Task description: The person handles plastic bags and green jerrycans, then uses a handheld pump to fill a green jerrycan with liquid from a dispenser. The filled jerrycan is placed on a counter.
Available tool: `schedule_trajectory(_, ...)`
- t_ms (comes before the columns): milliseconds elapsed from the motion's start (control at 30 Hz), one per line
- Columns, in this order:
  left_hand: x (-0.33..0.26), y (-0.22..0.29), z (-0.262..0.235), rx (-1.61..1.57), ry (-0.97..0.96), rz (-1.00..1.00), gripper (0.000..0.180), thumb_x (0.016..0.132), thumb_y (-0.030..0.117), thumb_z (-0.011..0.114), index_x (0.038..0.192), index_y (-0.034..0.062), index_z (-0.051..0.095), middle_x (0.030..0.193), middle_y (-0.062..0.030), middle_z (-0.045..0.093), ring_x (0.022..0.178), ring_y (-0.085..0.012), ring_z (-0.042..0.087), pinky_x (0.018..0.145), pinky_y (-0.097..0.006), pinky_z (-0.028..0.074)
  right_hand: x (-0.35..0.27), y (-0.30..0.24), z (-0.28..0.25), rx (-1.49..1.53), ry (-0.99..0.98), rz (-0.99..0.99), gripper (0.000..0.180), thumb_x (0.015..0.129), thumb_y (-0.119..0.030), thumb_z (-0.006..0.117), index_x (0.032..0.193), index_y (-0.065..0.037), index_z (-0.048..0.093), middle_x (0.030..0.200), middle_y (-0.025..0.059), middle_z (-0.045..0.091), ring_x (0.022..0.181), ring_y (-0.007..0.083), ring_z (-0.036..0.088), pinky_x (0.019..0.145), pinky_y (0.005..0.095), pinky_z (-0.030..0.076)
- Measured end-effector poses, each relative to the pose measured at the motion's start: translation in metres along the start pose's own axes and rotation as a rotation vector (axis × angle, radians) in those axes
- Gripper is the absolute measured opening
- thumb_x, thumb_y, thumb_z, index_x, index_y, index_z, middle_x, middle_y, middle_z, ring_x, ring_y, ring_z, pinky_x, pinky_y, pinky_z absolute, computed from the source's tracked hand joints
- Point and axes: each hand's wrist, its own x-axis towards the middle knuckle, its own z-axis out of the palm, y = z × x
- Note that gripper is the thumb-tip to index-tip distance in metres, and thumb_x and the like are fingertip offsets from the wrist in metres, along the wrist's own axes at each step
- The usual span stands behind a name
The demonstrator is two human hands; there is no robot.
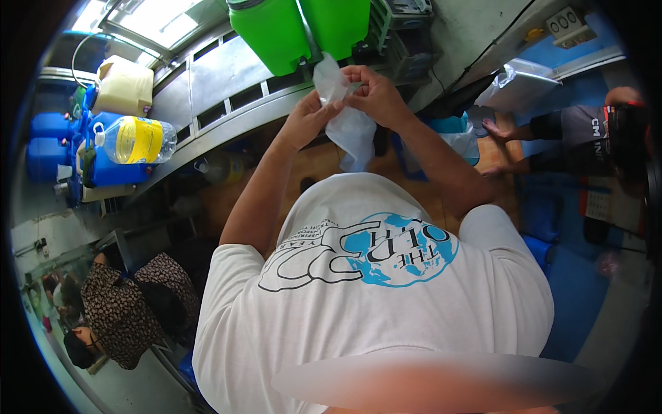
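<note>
Cramped shop interior, green drums (296, 31) overhead, steel tabletop (227, 76) behind. Left hand (307, 117) and right hand (376, 93) both pinch a thin clear plastic bag (348, 127) at chest height, fingers clamped on its mouth. Rubbing the layers apart gently should open it cleanly.

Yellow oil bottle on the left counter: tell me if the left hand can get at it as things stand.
Probably not right away: the left hand and right hand both grip the clear plastic bag. The yellow oil bottle lies well off to the left, nothing blocking it.

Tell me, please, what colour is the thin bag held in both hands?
The bag is translucent white, seen best in the head view.
</note>
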Motion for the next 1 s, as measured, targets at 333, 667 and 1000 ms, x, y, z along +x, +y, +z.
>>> schedule_trajectory(333, 0.000, 0.003, -0.100, -0.351, 0.347, 0.190, 0.022, 0.080, 0.011, 0.078, 0.091, 0.0059, 0.059, 0.093, -0.0062, 0.069, 0.081, -0.0108, 0.064, 0.073, -0.026, 0.052, 0.018, 0.024, -0.009, 0.380, 0.211, 0.102, 0.020, 0.083, -0.012, 0.071, 0.100, -0.006, 0.061, 0.086, 0.0002, 0.064, 0.075, 0.0078, 0.058, 0.072, 0.0214, 0.046)
schedule_trajectory(667, -0.023, 0.026, -0.213, 0.027, 0.282, 0.143, 0.023, 0.074, 0.009, 0.082, 0.090, 0.0087, 0.066, 0.108, -0.0074, 0.067, 0.087, -0.0106, 0.062, 0.077, -0.026, 0.050, 0.090, -0.007, 0.029, 0.473, 0.121, 0.056, 0.018, 0.087, -0.013, 0.070, 0.100, -0.009, 0.057, 0.088, 0.0033, 0.065, 0.082, 0.0119, 0.063, 0.075, 0.0274, 0.052)
schedule_trajectory(1000, -0.088, 0.060, -0.378, 0.214, 0.278, -0.058, 0.049, 0.070, 0.014, 0.085, 0.113, 0.0109, 0.061, 0.085, 0.0017, 0.061, 0.071, -0.0052, 0.057, 0.062, -0.021, 0.049, 0.161, -0.049, 0.059, 0.186, 0.242, -0.099, 0.015, 0.086, -0.016, 0.070, 0.095, -0.006, 0.062, 0.077, 0.0002, 0.064, 0.051, 0.0024, 0.042, 0.047, 0.0182, 0.032)
